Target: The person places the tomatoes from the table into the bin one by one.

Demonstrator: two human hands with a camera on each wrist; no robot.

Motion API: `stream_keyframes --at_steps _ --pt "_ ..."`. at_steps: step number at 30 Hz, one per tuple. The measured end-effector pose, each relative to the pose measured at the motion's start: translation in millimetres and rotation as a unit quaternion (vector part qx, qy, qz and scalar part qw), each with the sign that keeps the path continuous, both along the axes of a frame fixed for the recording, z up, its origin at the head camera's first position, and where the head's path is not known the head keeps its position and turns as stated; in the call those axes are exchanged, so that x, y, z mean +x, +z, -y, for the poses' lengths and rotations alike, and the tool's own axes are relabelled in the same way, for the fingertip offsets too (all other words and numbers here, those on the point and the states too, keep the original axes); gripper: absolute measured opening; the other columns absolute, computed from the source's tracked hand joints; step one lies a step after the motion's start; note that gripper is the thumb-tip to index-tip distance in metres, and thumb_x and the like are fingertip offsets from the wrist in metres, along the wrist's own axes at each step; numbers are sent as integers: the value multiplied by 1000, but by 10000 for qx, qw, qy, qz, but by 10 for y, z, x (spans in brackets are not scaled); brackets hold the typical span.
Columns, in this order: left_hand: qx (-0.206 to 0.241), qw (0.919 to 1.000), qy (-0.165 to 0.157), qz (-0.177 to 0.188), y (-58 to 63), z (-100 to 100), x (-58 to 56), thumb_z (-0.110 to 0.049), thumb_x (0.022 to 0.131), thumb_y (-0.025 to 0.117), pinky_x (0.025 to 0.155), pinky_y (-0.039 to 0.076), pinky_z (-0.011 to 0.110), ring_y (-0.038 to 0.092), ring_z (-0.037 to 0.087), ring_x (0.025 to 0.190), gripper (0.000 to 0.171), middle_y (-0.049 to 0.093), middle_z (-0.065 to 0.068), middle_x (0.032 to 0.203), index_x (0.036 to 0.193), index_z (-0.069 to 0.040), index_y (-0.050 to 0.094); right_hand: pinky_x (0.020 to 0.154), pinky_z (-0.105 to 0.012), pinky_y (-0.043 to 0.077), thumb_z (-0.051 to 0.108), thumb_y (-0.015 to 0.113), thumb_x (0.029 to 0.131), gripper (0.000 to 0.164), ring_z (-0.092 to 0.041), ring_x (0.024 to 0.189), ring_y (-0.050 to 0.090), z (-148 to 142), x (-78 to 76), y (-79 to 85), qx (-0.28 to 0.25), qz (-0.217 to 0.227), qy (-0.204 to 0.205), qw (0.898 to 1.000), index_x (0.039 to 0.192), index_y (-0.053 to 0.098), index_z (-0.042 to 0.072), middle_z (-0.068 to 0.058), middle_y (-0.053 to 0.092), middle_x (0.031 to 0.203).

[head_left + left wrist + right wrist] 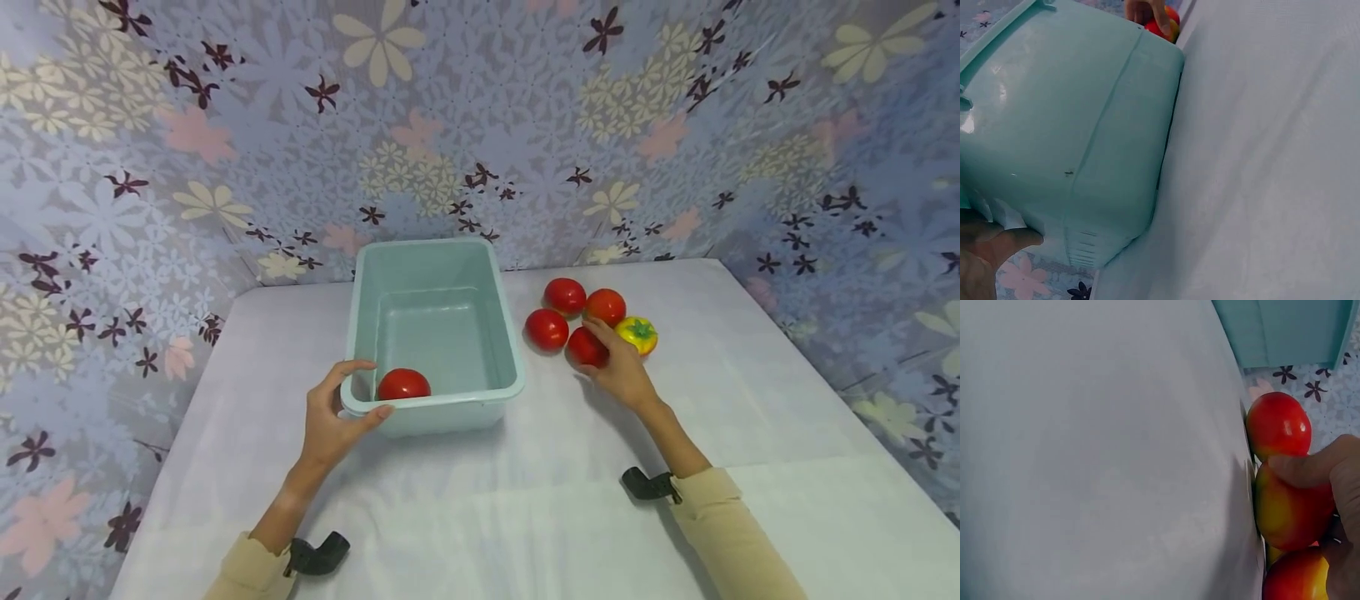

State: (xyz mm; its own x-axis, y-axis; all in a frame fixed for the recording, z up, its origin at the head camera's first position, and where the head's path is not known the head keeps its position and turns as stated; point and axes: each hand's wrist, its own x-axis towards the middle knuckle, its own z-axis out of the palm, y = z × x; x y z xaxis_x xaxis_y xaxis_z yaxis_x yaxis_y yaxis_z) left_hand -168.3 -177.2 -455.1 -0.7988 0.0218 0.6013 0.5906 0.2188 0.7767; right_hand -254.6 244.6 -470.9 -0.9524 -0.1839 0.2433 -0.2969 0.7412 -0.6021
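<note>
A pale green plastic tub (438, 400) stands on the table, with one red tomato (403, 384) lying inside at its near left corner. My left hand (337, 417) grips that corner, thumb on the front rim and fingers over the left side. To the right of the tub, my right hand (621, 371) holds a red tomato (587, 347), thumb on its near side and fingers over its far side. In the right wrist view this tomato (1291, 509) shows a yellow patch and sits close to the white cloth.
Around the right hand lie other red tomatoes, one on the left (547, 330), two behind (565, 297), and a yellow one with a green star-shaped top (638, 334) on the right. White cloth (525, 508) covers the table; flowered fabric (480, 125) hangs behind.
</note>
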Motion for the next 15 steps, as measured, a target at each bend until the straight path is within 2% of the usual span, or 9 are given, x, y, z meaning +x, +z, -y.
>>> stream_keyframes --at_steps 4,9,13,15 --pt "-93 10000 -30 -18 -8 -32 14 4 66 79 91 44 20 57 16 104 51 64 -15 114 114 4 63 101 -59 41 6 78 79 70 -40 134 41 -39 20 -24 170 -56 -76 9998 142 47 1 -16 44 149" --pt "-173 9998 83 -47 -15 -60 26 4 64 79 72 40 18 52 16 89 53 64 -16 113 114 4 63 98 -59 44 6 80 78 68 -41 130 45 -85 39 -43 121 -251 -182 9994 139 50 2 -18 48 146" --pt "-120 9998 117 -118 11 -63 32 8 62 78 75 40 18 51 6 90 52 63 -18 113 111 8 63 100 -58 43 5 79 79 67 -42 130 45 -96 42 -29 22 -297 -150 9994 139 50 2 -19 47 146" --pt "-124 9998 82 -129 106 -84 77 9 63 77 77 41 17 50 2 91 50 62 -21 112 110 10 62 103 -58 40 3 79 78 66 -42 132 44 -95 49 -14 -106 -322 -139 9993 138 51 1 -20 47 146"
